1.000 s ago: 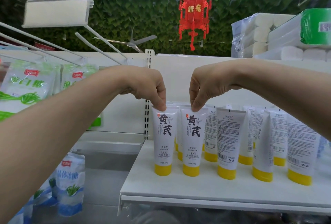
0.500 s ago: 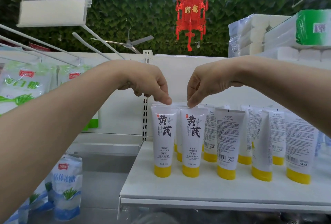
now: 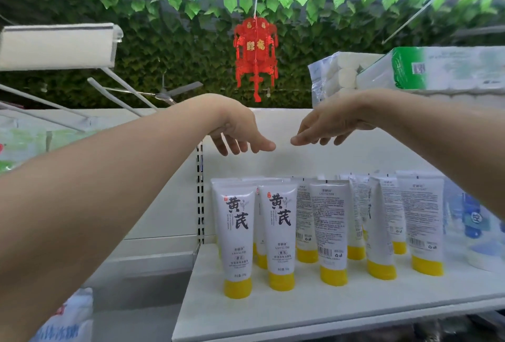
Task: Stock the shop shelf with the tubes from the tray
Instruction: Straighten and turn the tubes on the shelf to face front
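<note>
Both your left hand [image 3: 240, 134] and right hand [image 3: 325, 126] have lifted, open and empty, off the two front white yellow-capped tubes [image 3: 237, 243]; a careless brush topples them.

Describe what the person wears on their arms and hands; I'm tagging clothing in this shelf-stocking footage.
Nothing is worn where the view shows. The left hand and right hand are bare, with no gloves, rings or nail colour visible. Both forearms are uncovered as far as the frame edges: no sleeve, watch or bracelet shows at either wrist.
</note>
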### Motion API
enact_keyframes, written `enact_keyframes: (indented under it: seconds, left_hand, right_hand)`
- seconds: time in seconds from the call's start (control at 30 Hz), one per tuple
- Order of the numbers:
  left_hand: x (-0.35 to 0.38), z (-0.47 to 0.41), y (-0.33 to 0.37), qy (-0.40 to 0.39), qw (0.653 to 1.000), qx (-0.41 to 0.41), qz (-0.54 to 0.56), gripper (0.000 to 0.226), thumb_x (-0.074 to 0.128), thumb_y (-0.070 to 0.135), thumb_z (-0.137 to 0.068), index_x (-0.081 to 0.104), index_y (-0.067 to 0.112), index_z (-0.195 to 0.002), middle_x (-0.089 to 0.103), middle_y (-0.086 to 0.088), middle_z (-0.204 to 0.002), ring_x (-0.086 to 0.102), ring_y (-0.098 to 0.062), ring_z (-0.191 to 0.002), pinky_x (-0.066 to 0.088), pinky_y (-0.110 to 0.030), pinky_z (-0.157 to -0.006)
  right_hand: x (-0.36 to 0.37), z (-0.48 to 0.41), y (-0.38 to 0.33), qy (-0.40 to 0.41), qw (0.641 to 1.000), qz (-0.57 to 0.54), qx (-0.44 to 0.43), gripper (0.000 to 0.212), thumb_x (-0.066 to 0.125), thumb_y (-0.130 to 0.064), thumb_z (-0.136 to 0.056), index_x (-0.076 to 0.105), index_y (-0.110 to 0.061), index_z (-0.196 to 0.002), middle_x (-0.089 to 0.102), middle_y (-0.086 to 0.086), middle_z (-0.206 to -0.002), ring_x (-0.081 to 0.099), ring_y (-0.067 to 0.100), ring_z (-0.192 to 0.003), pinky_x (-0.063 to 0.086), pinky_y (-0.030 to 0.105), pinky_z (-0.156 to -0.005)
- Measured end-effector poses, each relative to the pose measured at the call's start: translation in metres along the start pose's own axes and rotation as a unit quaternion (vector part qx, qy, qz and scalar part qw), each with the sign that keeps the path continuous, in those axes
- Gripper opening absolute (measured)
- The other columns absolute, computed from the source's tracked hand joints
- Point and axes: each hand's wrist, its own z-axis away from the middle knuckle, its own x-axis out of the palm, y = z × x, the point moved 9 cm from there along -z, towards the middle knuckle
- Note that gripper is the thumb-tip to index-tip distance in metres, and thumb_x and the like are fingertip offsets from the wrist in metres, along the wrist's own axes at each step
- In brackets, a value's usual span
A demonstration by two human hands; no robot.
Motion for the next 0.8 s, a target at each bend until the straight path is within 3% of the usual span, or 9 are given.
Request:
enact_keyframes:
  seconds: [0.4,0.8]
  left_hand:
    - [0.000,-0.027,0.046,0.042,0.999,-0.003,0.011,0.054,0.057,0.063,-0.085,0.068,0.016,-0.109,0.064,-0.002,-0.111,0.063,-0.017,-0.103,0.057,-0.037,-0.087]
    - [0.033,-0.070,0.066,0.017,0.995,-0.097,0.020,0.054,0.055,0.062,-0.087,0.068,0.013,-0.107,0.064,-0.007,-0.110,0.064,-0.021,-0.100,0.058,-0.035,-0.083]
  right_hand:
    - [-0.020,-0.003,0.073,0.006,1.000,-0.005,0.000,0.052,0.057,-0.057,-0.091,0.059,-0.022,-0.129,0.061,0.000,-0.122,0.057,0.016,-0.113,0.049,0.039,-0.101]
    - [-0.022,-0.050,0.121,-0.018,0.997,0.016,-0.077,0.041,0.058,-0.056,-0.091,0.067,-0.024,-0.115,0.064,-0.002,-0.113,0.061,0.012,-0.106,0.051,0.038,-0.099]
